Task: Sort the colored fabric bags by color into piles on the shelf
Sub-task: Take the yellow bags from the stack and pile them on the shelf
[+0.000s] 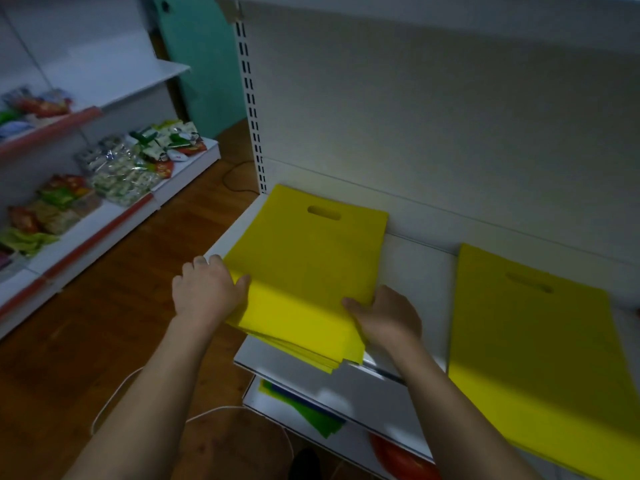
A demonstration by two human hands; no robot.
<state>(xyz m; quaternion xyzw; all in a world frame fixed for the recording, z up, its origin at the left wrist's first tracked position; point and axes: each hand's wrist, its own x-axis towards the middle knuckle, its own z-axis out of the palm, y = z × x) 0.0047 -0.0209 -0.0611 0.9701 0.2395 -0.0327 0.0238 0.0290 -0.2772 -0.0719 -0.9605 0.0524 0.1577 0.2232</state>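
Yellow bags [304, 271]: L hand [207, 289], R hand [388, 317] gripping stack's near corners.

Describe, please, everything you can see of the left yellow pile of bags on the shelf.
The left yellow pile is a stack of flat, matte fabric bags, the top one with a slot handle cut near its far edge. It lies at the shelf's left end, its near edges fanned and overhanging the front. The left hand grips its left edge; the right hand holds its near right corner.
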